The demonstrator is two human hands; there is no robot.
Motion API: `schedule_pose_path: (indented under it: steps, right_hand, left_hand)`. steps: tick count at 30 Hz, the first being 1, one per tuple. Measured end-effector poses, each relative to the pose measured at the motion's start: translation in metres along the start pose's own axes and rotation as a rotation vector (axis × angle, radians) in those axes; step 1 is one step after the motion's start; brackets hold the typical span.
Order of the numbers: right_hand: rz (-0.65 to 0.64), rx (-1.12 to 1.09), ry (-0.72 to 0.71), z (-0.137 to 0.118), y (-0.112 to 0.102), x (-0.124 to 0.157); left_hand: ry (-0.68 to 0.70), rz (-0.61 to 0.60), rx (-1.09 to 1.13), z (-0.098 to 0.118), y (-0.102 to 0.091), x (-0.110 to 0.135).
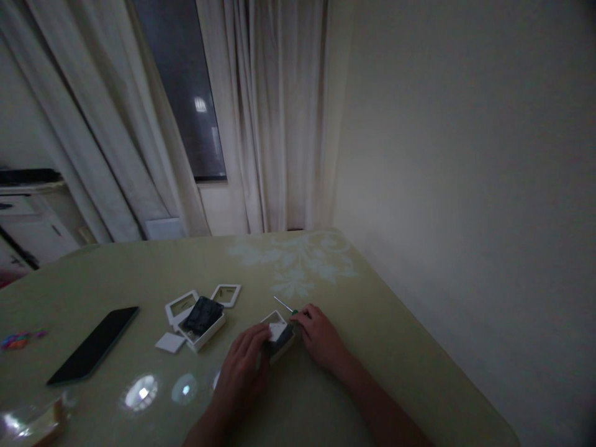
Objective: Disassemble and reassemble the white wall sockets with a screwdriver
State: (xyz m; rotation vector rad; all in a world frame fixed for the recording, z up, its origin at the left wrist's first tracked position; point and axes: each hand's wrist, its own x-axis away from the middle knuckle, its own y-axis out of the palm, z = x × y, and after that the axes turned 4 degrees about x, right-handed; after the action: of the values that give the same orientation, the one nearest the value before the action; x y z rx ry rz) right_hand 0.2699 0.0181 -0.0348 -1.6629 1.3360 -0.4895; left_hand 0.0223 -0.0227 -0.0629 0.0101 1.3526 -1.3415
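Note:
My left hand is closed on the left side of a small white box with a dark module and a white piece inside; this looks like a wall switch or socket, though the exact kind is unclear. In my right hand is a screwdriver, its green handle mostly hidden by the fingers and its thin shaft pointing to the far left. The right fingertips are close by the box's right edge. To the left sits a second white box with a black module on top.
Around the second box lie two white frames and a white square plate. A black tablet-like slab lies farther left, near small colourful items. The table's right edge runs along the wall; curtains hang behind.

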Motion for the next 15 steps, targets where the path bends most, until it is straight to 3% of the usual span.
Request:
schedule_pose_path:
  steps: [5,9,13,14,15]
  right_hand:
    - [0.053,0.007,-0.004,0.001,0.003,0.000]
    - [0.191,-0.051,-0.044,-0.013,-0.016,-0.004]
    - [0.465,-0.137,-0.125,-0.043,-0.060,0.017]
    - [0.612,-0.194,-0.189,-0.051,-0.070,0.030]
    - [0.665,-0.222,-0.272,-0.060,-0.080,0.046]
  left_hand:
    - [0.018,-0.113,-0.039,0.001,-0.002,0.003]
    - [-0.038,-0.167,-0.111,-0.009,0.008,-0.001]
    - [-0.103,-0.145,-0.146,-0.024,0.016,-0.011]
    - [-0.121,-0.142,-0.156,-0.027,0.018,-0.014]
    - [-0.138,-0.140,-0.165,-0.031,0.019,-0.017]
